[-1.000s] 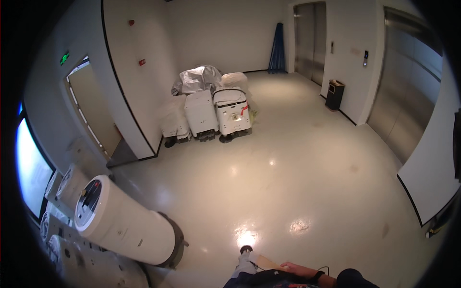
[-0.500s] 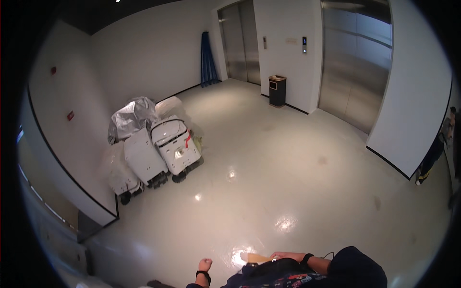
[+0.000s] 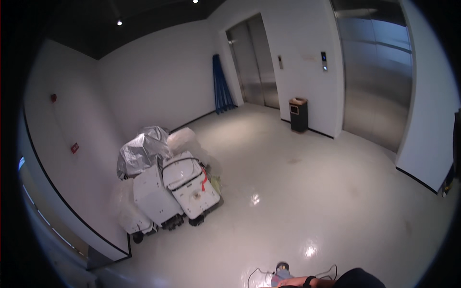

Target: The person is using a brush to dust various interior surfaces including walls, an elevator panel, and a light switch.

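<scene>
My right hand (image 3: 289, 282) is at the bottom edge, its forearm coming in from the right with a black wristband (image 3: 309, 281). The lower edge cuts the hand off, so its fingers and anything they may hold are hidden. Just beyond it shows what looks like a dark shoe (image 3: 282, 265) below a grey-blue trouser leg. Thin dark cables (image 3: 334, 269) loop on both sides of the hand. My left hand is out of the picture.
White floor-cleaning machines (image 3: 192, 189) stand by the left wall, some under a silver cover (image 3: 144, 153). A black bin (image 3: 298, 117) stands between two metal elevator doors (image 3: 377, 77). Blue folded poles (image 3: 222, 89) lean in the far corner. A dark figure (image 3: 451, 177) is partly visible at the right edge.
The view has tilted up, so the room sits lower in the picture. My left hand has dropped out of sight, and the pale yellow flat thing at my right hand no longer shows.
</scene>
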`<move>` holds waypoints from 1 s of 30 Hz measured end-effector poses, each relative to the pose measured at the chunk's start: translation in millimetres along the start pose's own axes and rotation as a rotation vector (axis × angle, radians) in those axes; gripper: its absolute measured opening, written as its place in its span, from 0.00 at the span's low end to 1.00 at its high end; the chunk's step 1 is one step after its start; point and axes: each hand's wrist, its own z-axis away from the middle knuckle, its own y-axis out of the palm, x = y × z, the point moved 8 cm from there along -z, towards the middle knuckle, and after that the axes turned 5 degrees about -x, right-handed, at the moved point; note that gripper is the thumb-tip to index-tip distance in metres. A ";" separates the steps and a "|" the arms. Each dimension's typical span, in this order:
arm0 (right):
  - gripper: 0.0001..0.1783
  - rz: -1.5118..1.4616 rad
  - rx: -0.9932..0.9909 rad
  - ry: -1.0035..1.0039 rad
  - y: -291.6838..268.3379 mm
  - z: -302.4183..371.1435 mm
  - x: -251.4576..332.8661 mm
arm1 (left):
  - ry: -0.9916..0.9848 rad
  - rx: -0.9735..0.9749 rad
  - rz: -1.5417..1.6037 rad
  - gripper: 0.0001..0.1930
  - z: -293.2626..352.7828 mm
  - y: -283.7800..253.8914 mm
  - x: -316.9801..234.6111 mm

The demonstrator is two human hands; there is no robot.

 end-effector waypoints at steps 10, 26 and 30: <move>0.12 -0.123 -0.371 0.443 -311.1 -153.5 -88.4 | -0.025 -0.031 0.108 0.17 -104.7 -69.6 -287.6; 0.20 -0.397 -0.931 1.029 -457.7 -54.3 -100.8 | -0.367 0.043 0.158 0.17 -414.8 -158.2 -425.0; 0.19 -0.540 -1.111 1.154 -479.9 -65.9 -48.4 | -0.278 0.111 0.104 0.17 -520.8 -150.1 -488.8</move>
